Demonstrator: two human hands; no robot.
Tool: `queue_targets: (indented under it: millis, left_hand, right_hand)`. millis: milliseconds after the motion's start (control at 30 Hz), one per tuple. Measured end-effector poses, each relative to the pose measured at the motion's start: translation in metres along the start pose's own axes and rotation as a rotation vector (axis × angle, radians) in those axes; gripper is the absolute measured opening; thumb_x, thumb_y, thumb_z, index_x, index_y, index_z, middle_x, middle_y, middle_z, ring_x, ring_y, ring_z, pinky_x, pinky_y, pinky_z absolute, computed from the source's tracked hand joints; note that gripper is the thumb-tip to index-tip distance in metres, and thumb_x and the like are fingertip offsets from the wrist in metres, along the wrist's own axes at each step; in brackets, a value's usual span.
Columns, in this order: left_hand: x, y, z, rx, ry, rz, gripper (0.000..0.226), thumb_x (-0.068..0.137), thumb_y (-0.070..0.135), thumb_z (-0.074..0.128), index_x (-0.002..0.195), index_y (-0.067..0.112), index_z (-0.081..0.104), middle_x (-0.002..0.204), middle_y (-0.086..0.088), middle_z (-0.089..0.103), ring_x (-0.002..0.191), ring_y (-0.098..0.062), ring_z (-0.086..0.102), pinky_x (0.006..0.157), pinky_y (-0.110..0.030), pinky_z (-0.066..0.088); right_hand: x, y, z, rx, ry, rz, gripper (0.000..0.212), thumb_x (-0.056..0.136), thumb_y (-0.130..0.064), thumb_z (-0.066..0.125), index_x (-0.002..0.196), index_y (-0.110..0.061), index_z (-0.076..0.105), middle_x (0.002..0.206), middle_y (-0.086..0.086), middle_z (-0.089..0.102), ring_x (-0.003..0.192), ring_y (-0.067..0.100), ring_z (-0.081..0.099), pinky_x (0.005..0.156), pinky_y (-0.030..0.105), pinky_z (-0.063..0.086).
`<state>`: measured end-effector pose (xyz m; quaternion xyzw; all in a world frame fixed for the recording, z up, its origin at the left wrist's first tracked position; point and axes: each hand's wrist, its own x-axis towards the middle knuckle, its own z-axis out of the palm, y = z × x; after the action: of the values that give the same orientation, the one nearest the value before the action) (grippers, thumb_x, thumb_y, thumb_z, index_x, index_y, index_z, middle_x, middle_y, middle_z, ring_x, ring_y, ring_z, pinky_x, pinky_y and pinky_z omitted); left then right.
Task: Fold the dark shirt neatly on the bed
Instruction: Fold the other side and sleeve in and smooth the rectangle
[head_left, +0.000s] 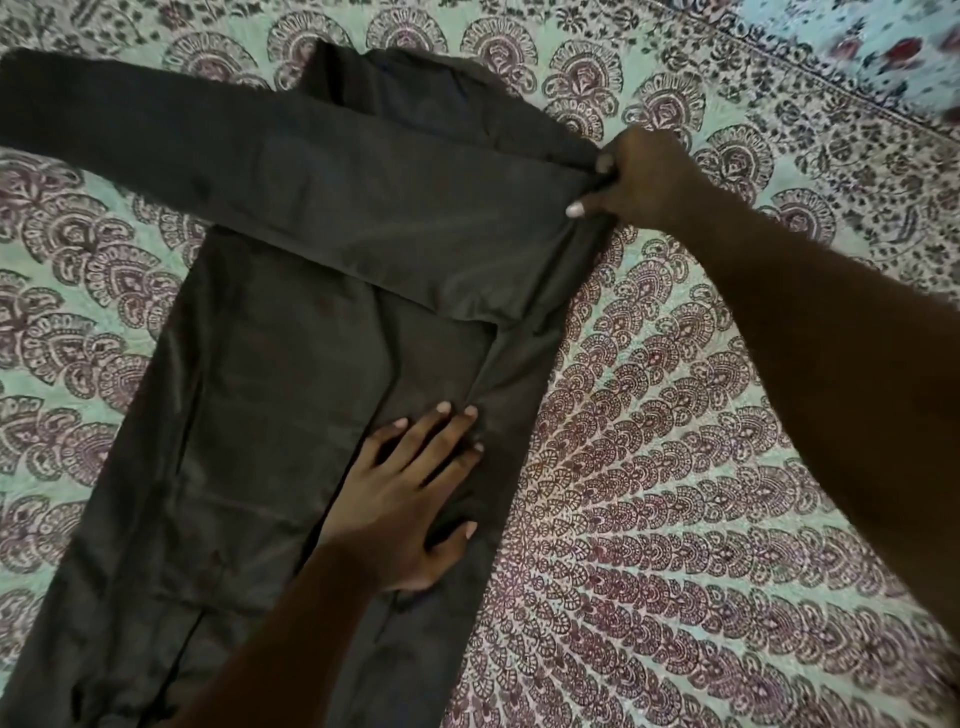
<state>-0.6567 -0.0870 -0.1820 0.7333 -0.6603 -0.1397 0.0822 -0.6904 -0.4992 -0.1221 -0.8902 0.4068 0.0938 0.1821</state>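
The dark shirt (291, 332) lies flat on the bed, collar at the top, hem toward me at the lower left. One long sleeve (156, 135) stretches across the chest and out to the upper left. The right side of the body is folded inward. My right hand (641, 179) pinches the fabric at the right shoulder fold. My left hand (410, 493) lies flat with fingers spread on the folded edge lower down, pressing it onto the bed.
A mint-green bedspread (675, 467) with maroon fan-shaped prints covers the bed all around the shirt. At the upper right a dark patterned border (810, 67) runs diagonally, with a light floral cloth (883, 47) beyond it.
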Motion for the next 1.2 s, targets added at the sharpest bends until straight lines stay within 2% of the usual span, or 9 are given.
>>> queue_targets:
  millis: [133,300,467,633,700,833,933,1100,1200]
  left_hand:
    - [0.000,0.000,0.001,-0.001,0.003,-0.005,0.069,0.082,0.060,0.060,0.142,0.026,0.058,0.169,0.000,0.026,0.155,-0.022,0.027,0.117,-0.049,0.032]
    - [-0.001,-0.001,0.002,0.002,0.002,0.001,0.069,0.082,0.060,0.061,0.142,0.026,0.058,0.169,0.000,0.027,0.155,-0.023,0.028,0.116,-0.049,0.031]
    - [0.001,-0.001,0.004,0.003,-0.019,-0.007,0.073,0.079,0.061,0.062,0.142,0.026,0.058,0.170,0.001,0.024,0.156,-0.021,0.025,0.115,-0.049,0.031]
    - [0.001,-0.002,0.004,-0.017,-0.020,-0.011,0.072,0.078,0.061,0.063,0.141,0.027,0.058,0.169,0.001,0.026,0.155,-0.021,0.027,0.115,-0.049,0.033]
    - [0.001,-0.003,0.003,-0.023,-0.026,-0.012,0.072,0.078,0.061,0.063,0.141,0.028,0.058,0.169,0.002,0.026,0.155,-0.021,0.027,0.115,-0.049,0.033]
    - [0.001,-0.003,0.004,-0.027,-0.032,-0.015,0.073,0.078,0.062,0.063,0.142,0.028,0.058,0.169,0.002,0.026,0.155,-0.021,0.026,0.115,-0.049,0.033]
    - [0.001,-0.004,0.005,-0.034,-0.027,-0.012,0.074,0.078,0.062,0.063,0.143,0.028,0.057,0.169,0.001,0.025,0.156,-0.021,0.026,0.115,-0.049,0.032]
    - [0.001,-0.004,0.005,-0.026,-0.030,-0.009,0.074,0.078,0.062,0.062,0.143,0.027,0.057,0.169,0.000,0.026,0.155,-0.022,0.027,0.115,-0.049,0.032]
    - [0.002,-0.004,0.006,-0.027,-0.039,-0.007,0.073,0.078,0.062,0.063,0.142,0.027,0.058,0.169,0.001,0.025,0.155,-0.023,0.027,0.115,-0.049,0.032]
  right_hand:
    - [0.008,-0.001,0.012,0.073,0.091,-0.013,0.035,0.078,-0.042,0.085,0.085,-0.018,0.059,0.088,0.007,0.063,0.086,0.023,0.059,0.079,0.031,0.045]
    - [0.006,-0.011,0.022,0.185,0.196,-0.066,0.031,0.079,-0.048,0.074,0.085,-0.028,0.051,0.095,-0.003,0.058,0.106,0.021,0.052,0.096,0.037,0.037]
    - [0.011,-0.017,0.022,0.253,0.317,-0.049,0.033,0.080,-0.037,0.078,0.076,-0.030,0.046,0.076,-0.016,0.054,0.085,0.006,0.055,0.098,0.040,0.032]
    - [0.019,-0.041,0.021,-0.010,0.077,-0.143,0.066,0.059,-0.079,0.071,0.102,-0.032,0.058,0.085,-0.013,0.061,0.104,0.013,0.056,0.111,0.054,0.028]
    - [0.021,-0.050,0.017,-0.016,-0.028,-0.154,0.077,0.055,-0.067,0.087,0.115,-0.025,0.062,0.092,-0.008,0.062,0.108,0.018,0.060,0.113,0.052,0.031]
    - [0.025,-0.056,0.007,0.088,-0.054,-0.124,0.050,0.076,-0.032,0.090,0.117,-0.011,0.070,0.107,0.001,0.066,0.110,0.015,0.058,0.082,0.024,0.024]
    - [0.024,-0.058,0.008,0.261,0.030,-0.188,0.033,0.080,-0.028,0.087,0.104,-0.009,0.074,0.097,0.001,0.065,0.095,0.013,0.057,0.074,0.019,0.040]
    - [0.032,-0.067,0.024,0.297,0.132,-0.252,0.026,0.074,-0.029,0.089,0.088,-0.016,0.070,0.084,-0.005,0.066,0.086,0.013,0.061,0.090,0.034,0.050]
    - [0.027,-0.069,0.031,0.004,0.217,-0.217,0.028,0.080,-0.041,0.080,0.099,-0.028,0.065,0.111,-0.005,0.062,0.120,0.026,0.053,0.105,0.052,0.034]
